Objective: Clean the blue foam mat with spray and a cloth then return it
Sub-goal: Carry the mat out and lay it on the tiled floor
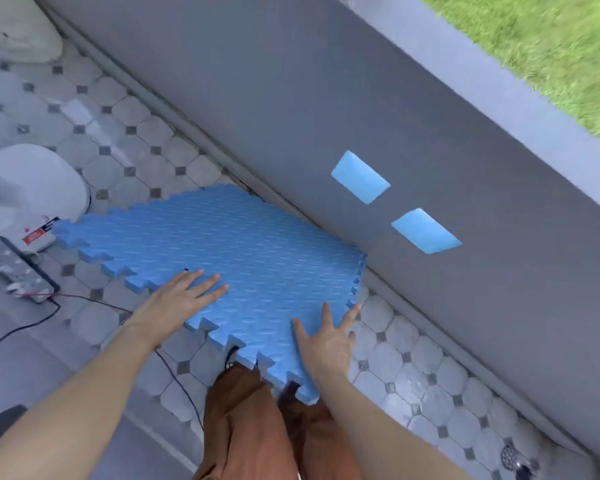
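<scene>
A tiled floor point(125, 109) runs beside a grey wall point(361, 116). The blue foam mat point(229, 244) lies against it, left hand point(184, 296) and right hand point(326, 337) pressing flat, fingers spread. No spray or cloth is visible; likely the return step.

A sky-blue foam mat point(229, 247) is embossed with a raised repeating texture and edged with puzzle-like teeth. The floor point(132, 133) is laid with pale grey octagonal tiles and small dark squares. The wall point(326, 98) is painted grey, with two light-blue rectangular openings point(360, 177). Rust-brown trousers point(243, 427) are worn.
</scene>
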`<state>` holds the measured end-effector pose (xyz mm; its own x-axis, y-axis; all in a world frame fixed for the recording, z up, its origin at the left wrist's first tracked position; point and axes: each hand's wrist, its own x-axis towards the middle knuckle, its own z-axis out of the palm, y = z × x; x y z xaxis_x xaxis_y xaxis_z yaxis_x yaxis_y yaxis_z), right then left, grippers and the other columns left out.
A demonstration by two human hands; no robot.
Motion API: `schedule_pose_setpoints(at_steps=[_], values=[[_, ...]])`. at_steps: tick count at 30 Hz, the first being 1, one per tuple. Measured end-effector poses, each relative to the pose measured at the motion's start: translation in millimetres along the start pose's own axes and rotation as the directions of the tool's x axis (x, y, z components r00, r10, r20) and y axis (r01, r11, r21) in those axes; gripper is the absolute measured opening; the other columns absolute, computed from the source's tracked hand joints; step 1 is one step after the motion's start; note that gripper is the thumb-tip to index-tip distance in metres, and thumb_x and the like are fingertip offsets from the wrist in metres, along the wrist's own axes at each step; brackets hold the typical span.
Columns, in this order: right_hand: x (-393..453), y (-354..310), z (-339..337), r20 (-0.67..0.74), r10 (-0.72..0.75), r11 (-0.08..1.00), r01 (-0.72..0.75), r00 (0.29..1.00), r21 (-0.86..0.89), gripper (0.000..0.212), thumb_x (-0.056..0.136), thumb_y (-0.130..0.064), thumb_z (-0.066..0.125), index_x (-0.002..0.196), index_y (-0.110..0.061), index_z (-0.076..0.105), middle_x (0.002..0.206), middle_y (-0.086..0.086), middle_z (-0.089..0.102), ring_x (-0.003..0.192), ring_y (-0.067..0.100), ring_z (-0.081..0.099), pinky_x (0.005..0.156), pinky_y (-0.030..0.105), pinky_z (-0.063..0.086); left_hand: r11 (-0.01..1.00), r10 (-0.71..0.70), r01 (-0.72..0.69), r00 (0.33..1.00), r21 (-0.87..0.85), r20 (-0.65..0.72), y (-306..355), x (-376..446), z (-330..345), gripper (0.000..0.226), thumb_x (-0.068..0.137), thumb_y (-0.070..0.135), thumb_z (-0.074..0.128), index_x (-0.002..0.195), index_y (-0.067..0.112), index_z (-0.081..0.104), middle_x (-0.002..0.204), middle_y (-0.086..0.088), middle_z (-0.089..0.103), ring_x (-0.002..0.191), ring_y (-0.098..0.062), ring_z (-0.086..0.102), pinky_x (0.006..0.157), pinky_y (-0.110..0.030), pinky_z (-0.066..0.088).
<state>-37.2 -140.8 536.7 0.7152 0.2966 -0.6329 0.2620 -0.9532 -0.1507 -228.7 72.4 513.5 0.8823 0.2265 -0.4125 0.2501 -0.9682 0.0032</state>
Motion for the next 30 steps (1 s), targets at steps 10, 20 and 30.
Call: schedule_pose_setpoints(at_steps=[10,20,30], values=[[104,-6,125,0.271,0.164,0.927,-0.243,0.948,0.286,0.104,0.076,-0.066,0.066,0.154,-0.028,0.010,0.134,0.012,0.056,0.121,0.033,0.055,0.101,0.038,0.044,0.989,-0.141,0.145,0.978,0.011,-0.153,-19,-7,154,0.087,0.066,-0.028,0.036,0.142,0.014,0.042,0.142,-0.012,0.050,0.121,-0.045,0.050,0.116,-0.033,0.001],[206,-43,123,0.237,-0.211,0.972,0.229,0.948,-0.054,0.089,0.082,-0.071,0.054,0.153,-0.029,0.020,0.135,0.019,0.039,0.119,0.039,0.052,0.099,0.042,0.043,0.875,-0.451,0.426,0.890,-0.231,-0.067,46,19,203,0.083,0.066,-0.025,0.037,0.142,0.011,0.042,0.143,-0.015,0.048,0.124,-0.047,0.047,0.102,-0.055,0.039],[272,-2,181,0.381,-0.161,0.961,0.232,0.911,-0.148,0.093,0.077,-0.076,0.054,0.153,-0.041,0.011,0.139,0.011,0.048,0.121,0.032,0.053,0.097,0.041,0.048,0.924,-0.293,0.287,0.956,-0.253,0.012,87,42,279,0.115,0.039,-0.031,0.051,0.145,0.009,0.032,0.150,-0.015,0.037,0.132,-0.044,0.039,0.109,-0.051,0.030]])
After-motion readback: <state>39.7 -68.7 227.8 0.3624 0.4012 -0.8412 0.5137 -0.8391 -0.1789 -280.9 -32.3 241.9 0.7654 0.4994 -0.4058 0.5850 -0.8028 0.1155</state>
